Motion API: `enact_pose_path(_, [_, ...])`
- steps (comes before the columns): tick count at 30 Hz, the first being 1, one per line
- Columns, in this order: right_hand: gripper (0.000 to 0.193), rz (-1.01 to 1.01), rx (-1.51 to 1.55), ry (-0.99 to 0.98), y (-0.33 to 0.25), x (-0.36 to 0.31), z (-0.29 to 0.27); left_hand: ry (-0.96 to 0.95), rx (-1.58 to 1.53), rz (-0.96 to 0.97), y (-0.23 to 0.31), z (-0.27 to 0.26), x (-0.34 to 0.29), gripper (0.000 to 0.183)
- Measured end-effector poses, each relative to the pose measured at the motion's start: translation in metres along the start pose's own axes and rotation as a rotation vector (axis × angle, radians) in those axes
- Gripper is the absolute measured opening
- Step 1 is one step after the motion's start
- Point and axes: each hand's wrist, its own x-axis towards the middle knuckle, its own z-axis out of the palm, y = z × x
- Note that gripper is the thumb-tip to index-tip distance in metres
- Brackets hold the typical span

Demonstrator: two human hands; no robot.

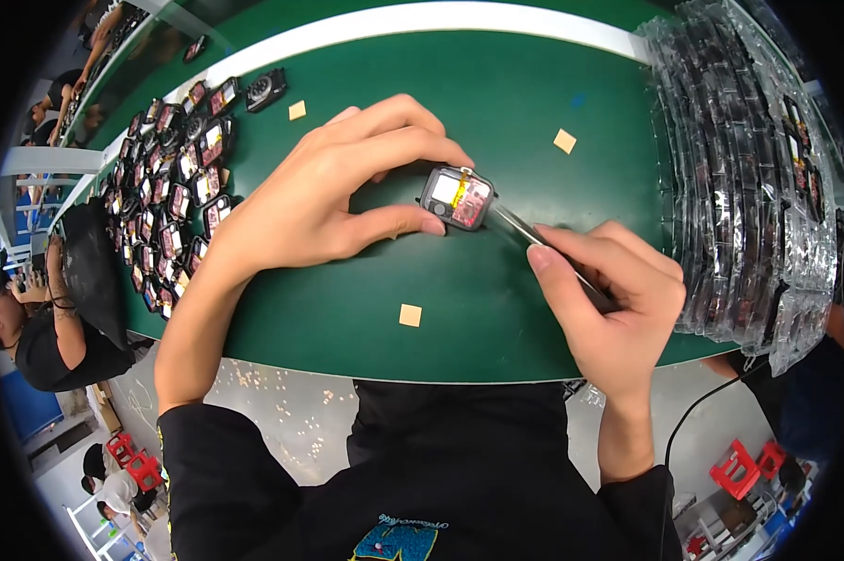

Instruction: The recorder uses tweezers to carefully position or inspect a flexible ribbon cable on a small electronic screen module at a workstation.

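My left hand (347,178) grips a small black watch-like case (456,197) between thumb and fingers, just above the green table. Its open back shows a white block, a strip of yellow tape and a reddish circuit board. In my right hand (618,290) is a pair of metal tweezers (557,248), pinched between thumb and forefinger. The tips of the tweezers reach the right edge of the case; whether they hold anything is too small to tell.
Many similar cases (169,196) lie heaped at the left. Tall stacks of clear plastic trays (740,187) stand at the right. Small beige squares (411,315) lie on the green table (534,341). A white rail (422,17) runs along the far side. Other people (57,318) sit at the left.
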Motion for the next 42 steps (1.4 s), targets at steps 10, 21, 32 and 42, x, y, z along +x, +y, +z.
enact_pose_path(10, [0.016, -0.023, -0.024, -0.098, 0.006, 0.002, 0.0, -0.168, -0.051, 0.002, 0.007, 0.005, 0.0, 0.056])
enact_pose_path(21, [0.019, -0.087, -0.073, -0.082, 0.008, 0.002, 0.005, -0.204, 0.003, -0.028, 0.009, 0.002, 0.002, 0.064])
enact_pose_path(32, [0.028, -0.234, -0.178, -0.023, 0.012, -0.001, 0.006, -0.145, -0.027, -0.053, 0.008, 0.006, 0.002, 0.061])
enact_pose_path(42, [0.021, -0.083, -0.058, -0.126, 0.007, 0.001, 0.003, -0.216, -0.153, -0.037, -0.003, -0.002, 0.001, 0.059])
